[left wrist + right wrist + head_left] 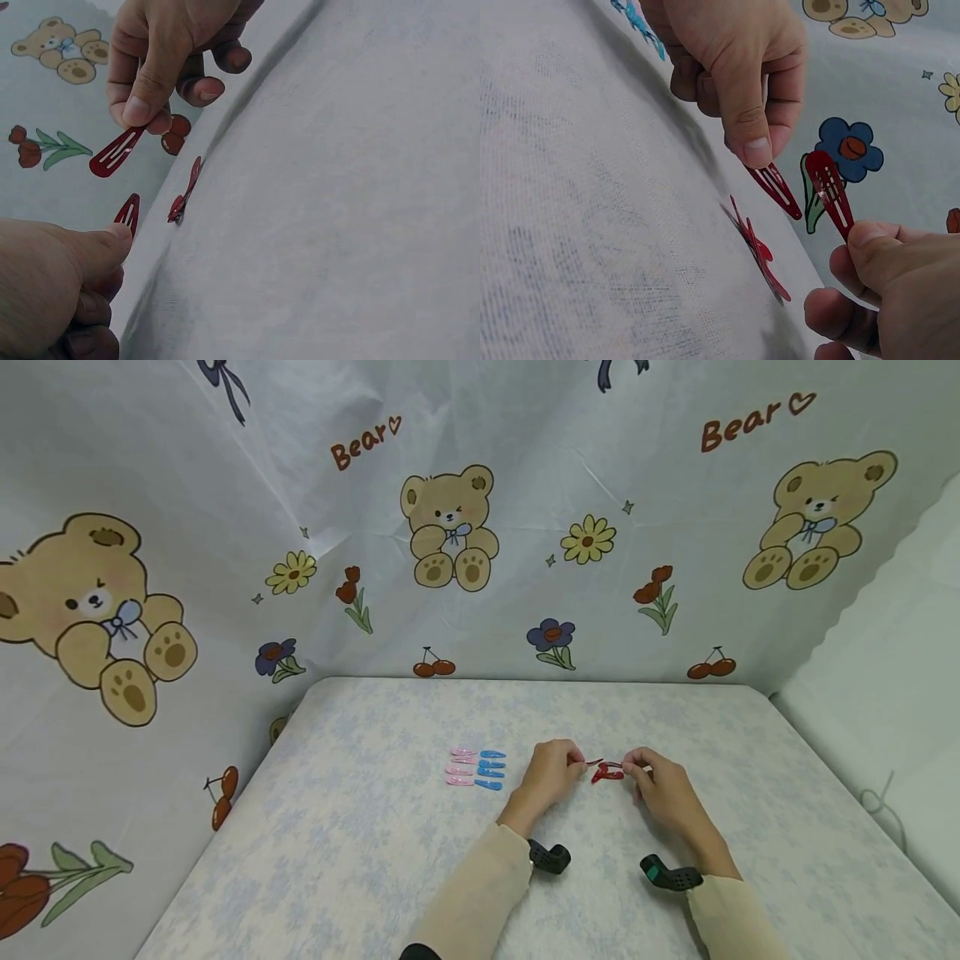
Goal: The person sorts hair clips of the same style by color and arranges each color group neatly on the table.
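Note:
My left hand point(553, 771) pinches a red snap hair clip point(778, 193) between thumb and forefinger. Facing it, my right hand point(663, 785) pinches another red snap hair clip point(828, 187) by one end. Both clips are held just above the table, close together but apart in the wrist views. Beneath them, a few more red hair clips point(608, 774) lie crossed over one another on the tabletop; their exact number is hard to tell. In the left wrist view, the clip in my left hand point(129, 211) is partly covered by the thumb.
Left of my hands, pink hair clips point(461, 760) and blue hair clips point(491, 774) lie in two side-by-side columns, several of each. The table point(337, 827) has a pale floral cover. A bear-printed curtain point(517, 627) hangs behind its far edge.

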Available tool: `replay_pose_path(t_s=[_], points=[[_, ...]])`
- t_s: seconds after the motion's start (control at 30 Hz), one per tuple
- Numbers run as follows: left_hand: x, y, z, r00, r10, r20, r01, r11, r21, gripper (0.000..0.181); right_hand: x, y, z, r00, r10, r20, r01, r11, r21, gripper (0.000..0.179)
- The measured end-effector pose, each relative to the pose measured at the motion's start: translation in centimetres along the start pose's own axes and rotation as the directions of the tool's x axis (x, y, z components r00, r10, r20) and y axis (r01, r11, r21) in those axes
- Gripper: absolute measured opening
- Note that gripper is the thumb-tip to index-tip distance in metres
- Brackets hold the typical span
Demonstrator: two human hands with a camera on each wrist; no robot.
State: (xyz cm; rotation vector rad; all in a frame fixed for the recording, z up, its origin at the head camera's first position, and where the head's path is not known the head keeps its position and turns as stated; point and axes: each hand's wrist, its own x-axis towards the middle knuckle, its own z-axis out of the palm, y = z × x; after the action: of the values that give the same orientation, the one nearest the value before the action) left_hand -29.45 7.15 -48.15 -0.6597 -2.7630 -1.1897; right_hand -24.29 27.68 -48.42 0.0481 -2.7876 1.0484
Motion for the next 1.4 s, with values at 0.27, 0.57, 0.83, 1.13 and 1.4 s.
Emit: replay_pose_path(t_s=[0.27,0.57,0.83,1.13,1.4], points=[[-0.3,0.0,-1.4,1.000,-0.011,-0.006,0.011,1.000,-0.010,0.008,0.1,-0.9,0.0,1.000,0.001,-0.026,-0.001,1.000,0.002,0.018],[-0.3,-0.4,-2.2,1.000,-0.003,-0.019,0.003,1.000,-0.014,0.008,0.2,-1.7,0.3,0.999,-0.021,-0.034,0.023,0.999,0.032,0.017],[0.0,-1.3,-3.9,1.000,0.006,-0.019,-0.006,0.999,0.042,0.006,0.5,-3.0,0.5,0.998,-0.056,-0.033,0.057,0.997,0.046,0.016],[0.1,-2.5,-6.2,1.000,-0.006,-0.020,0.008,0.998,0.067,0.006,1.2,-3.9,1.6,0.998,-0.059,-0.023,0.060,0.994,0.086,0.016],[-0.2,-3.9,-6.9,1.000,0.013,-0.018,-0.012,0.998,0.058,0.006,1.2,-4.7,1.8,0.998,-0.059,-0.025,0.061,0.990,0.124,0.018]])
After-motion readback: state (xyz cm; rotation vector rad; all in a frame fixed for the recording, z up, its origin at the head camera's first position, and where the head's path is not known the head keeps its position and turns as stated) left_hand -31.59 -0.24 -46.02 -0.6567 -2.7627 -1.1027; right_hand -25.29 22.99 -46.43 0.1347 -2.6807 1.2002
